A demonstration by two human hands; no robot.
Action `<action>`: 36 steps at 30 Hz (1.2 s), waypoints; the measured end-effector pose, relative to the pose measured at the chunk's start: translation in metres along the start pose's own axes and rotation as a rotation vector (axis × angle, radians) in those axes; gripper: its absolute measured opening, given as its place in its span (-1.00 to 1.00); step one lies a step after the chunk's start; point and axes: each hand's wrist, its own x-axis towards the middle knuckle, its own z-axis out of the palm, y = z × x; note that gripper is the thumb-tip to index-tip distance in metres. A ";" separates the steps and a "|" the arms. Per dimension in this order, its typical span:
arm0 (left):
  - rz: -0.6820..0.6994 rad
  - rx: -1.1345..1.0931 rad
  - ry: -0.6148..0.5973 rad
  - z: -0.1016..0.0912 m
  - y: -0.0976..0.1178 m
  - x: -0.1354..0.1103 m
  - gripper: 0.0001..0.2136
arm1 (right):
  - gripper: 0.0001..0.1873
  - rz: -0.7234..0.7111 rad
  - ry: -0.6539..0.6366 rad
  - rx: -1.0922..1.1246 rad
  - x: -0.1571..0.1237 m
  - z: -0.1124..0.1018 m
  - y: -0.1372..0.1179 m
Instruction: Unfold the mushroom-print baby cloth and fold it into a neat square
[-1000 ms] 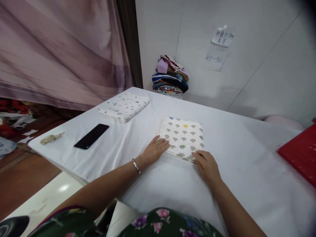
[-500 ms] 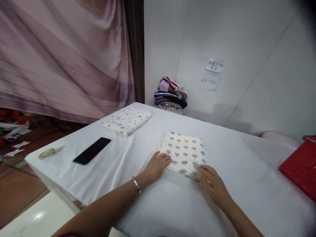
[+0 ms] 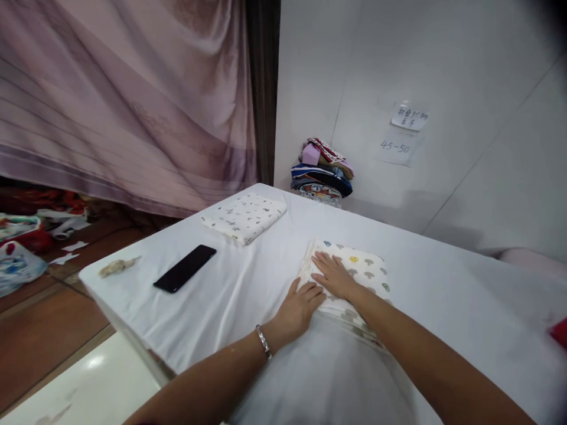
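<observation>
A folded white cloth with grey, yellow and green mushroom prints (image 3: 372, 273) lies on the white-covered table (image 3: 274, 265) in front of me. Flat on top of it, toward its left part, rests my right hand (image 3: 335, 276), fingers stretched out. My left hand (image 3: 297, 310) touches the cloth's near left corner with its fingers extended, a silver bracelet on the wrist. My right forearm hides part of the cloth's near right side. Farther back on the left lies a second folded white cloth with small dark prints (image 3: 248, 217).
A black phone (image 3: 185, 269) and a beige crumpled scrap (image 3: 117, 267) lie on the table's left side. Behind the far edge rises a stack of folded fabrics (image 3: 322, 171) by the wall. Something red (image 3: 560, 332) shows at the right edge. A pink curtain (image 3: 133, 106) hangs at left.
My right hand has moved from the cloth's near right corner onto its top at the left. My left hand stays at the near left corner. The view has turned slightly left.
</observation>
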 end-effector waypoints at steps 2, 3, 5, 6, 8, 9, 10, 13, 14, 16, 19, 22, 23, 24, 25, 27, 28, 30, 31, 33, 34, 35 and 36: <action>-0.033 -0.015 -0.003 0.000 0.000 0.001 -0.63 | -0.33 0.031 -0.032 -0.021 0.008 0.010 0.007; -0.043 -0.023 -0.004 -0.001 -0.001 0.002 -0.63 | -0.32 0.034 -0.036 -0.021 0.009 0.012 0.009; -0.045 -0.041 -0.014 -0.003 0.000 0.002 -0.63 | -0.30 0.032 -0.047 -0.002 0.009 0.013 0.011; -0.043 -0.048 -0.019 -0.004 0.001 0.003 -0.63 | -0.29 0.037 -0.060 0.013 0.008 0.011 0.011; -0.042 -0.058 -0.026 -0.007 0.001 0.003 -0.62 | -0.26 0.058 -0.086 0.046 0.011 0.006 0.011; -0.043 -0.060 -0.029 -0.007 0.002 0.003 -0.61 | -0.25 0.065 -0.087 0.056 0.014 0.004 0.011; -0.044 -0.060 -0.029 -0.008 0.002 0.002 -0.60 | -0.24 0.067 -0.081 0.057 0.018 0.002 0.011; -0.044 -0.065 -0.027 -0.006 0.001 0.002 -0.58 | -0.26 0.054 -0.045 0.007 0.034 0.003 0.014; -0.047 -0.072 -0.026 -0.005 0.000 0.002 -0.57 | -0.28 0.049 -0.036 -0.016 0.038 0.005 0.015; -0.055 -0.087 -0.027 -0.004 0.000 0.002 -0.55 | -0.29 0.042 -0.025 -0.046 0.044 0.010 0.016; -0.057 -0.090 -0.043 -0.006 0.001 0.003 -0.55 | -0.29 0.032 -0.014 -0.044 0.045 0.013 0.018; -0.052 -0.077 -0.052 -0.010 0.002 0.003 -0.55 | -0.27 0.032 -0.047 0.011 0.042 0.008 0.020; -0.053 -0.075 -0.054 -0.011 0.003 0.003 -0.55 | -0.27 0.030 -0.053 0.034 0.042 0.005 0.021; -0.057 -0.074 -0.056 -0.012 0.003 0.003 -0.54 | -0.27 0.027 -0.049 0.048 0.042 0.003 0.023; -0.063 -0.073 -0.057 -0.012 0.004 0.003 -0.54 | -0.26 0.027 -0.035 0.049 0.043 0.001 0.024; -0.069 -0.076 -0.057 -0.012 0.004 0.003 -0.54 | -0.24 0.043 -0.002 0.014 0.046 0.001 0.028; -0.071 -0.081 -0.058 -0.011 0.004 0.003 -0.54 | -0.23 0.058 0.007 -0.013 0.049 0.003 0.030; -0.074 -0.093 -0.057 -0.009 0.003 0.004 -0.54 | -0.23 0.085 0.009 -0.058 0.053 0.009 0.033; -0.076 -0.098 -0.057 -0.008 0.003 0.004 -0.54 | -0.23 0.090 0.009 -0.069 0.055 0.012 0.034; -0.083 -0.098 -0.054 -0.007 0.002 0.005 -0.52 | -0.22 0.085 0.010 -0.077 0.059 0.016 0.035; -0.085 -0.094 -0.053 -0.006 0.001 0.005 -0.51 | -0.22 0.083 0.005 -0.074 0.060 0.017 0.034; -0.084 -0.088 -0.050 -0.006 0.000 0.005 -0.50 | -0.22 0.085 -0.003 -0.069 0.060 0.016 0.034; -0.081 -0.083 -0.049 -0.006 0.000 0.005 -0.50 | -0.22 0.090 -0.014 -0.062 0.060 0.014 0.033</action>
